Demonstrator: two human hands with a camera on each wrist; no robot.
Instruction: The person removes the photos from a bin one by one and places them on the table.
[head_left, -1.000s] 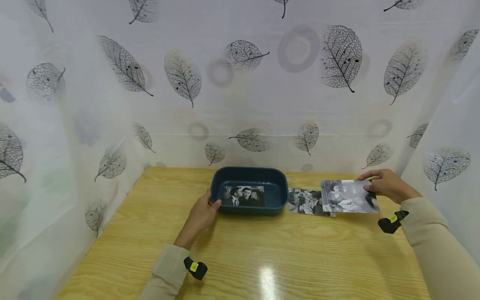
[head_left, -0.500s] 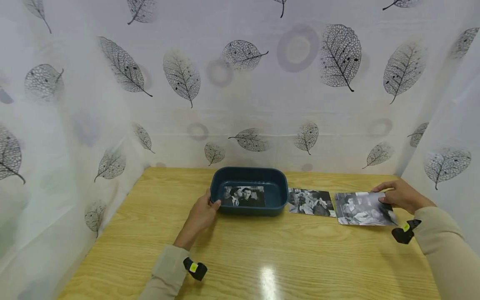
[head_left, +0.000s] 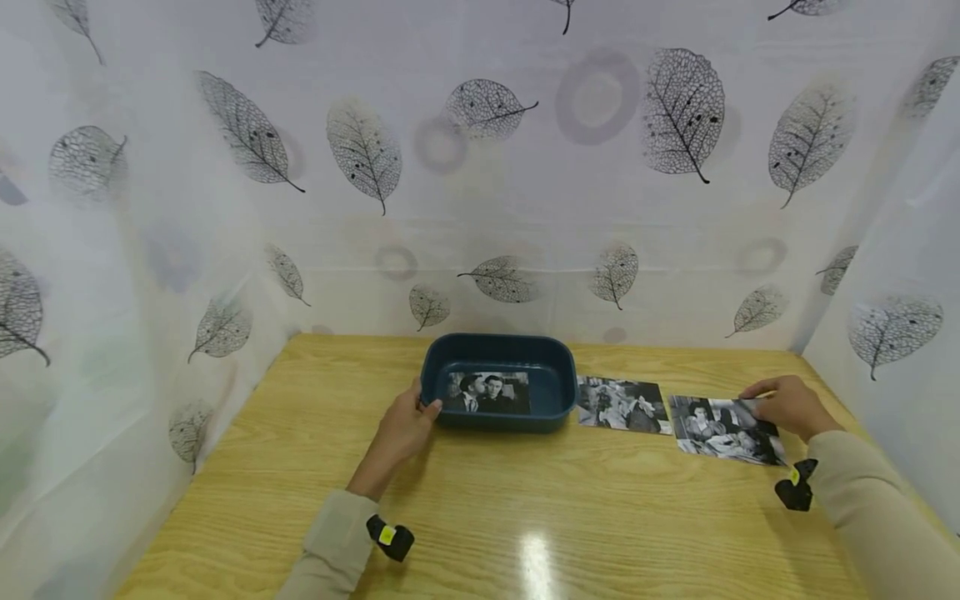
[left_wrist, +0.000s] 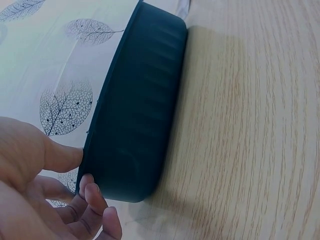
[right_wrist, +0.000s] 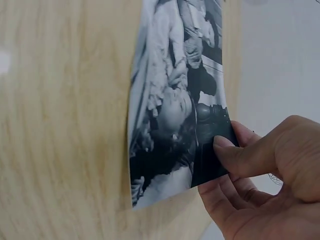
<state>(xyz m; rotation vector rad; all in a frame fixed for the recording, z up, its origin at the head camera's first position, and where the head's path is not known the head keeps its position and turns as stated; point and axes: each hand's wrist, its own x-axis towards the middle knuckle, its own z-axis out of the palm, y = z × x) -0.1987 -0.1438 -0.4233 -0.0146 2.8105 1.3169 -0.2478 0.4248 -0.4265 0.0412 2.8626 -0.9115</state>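
Observation:
A dark blue rectangular tub (head_left: 498, 422) stands on the table, with a black-and-white photo (head_left: 489, 392) lying flat inside it. My left hand (head_left: 405, 425) grips the tub's left end, thumb over the rim and fingers against the outer wall (left_wrist: 135, 100). Far to the right, my right hand (head_left: 791, 406) pinches the upper right corner of another black-and-white photo (head_left: 723, 429). In the right wrist view the thumb lies on that photo's face (right_wrist: 175, 110) and the fingers are beneath it. A third photo (head_left: 622, 404) lies between the tub and the held one.
The wooden table (head_left: 480, 517) runs back to a hanging cloth (head_left: 510, 208) with leaf prints, which also closes off both sides. The tub's far side is close to the back cloth.
My right hand has carried its photo right and down toward the tabletop, uncovering the whole of the neighbouring photo. The left hand and tub have stayed in place.

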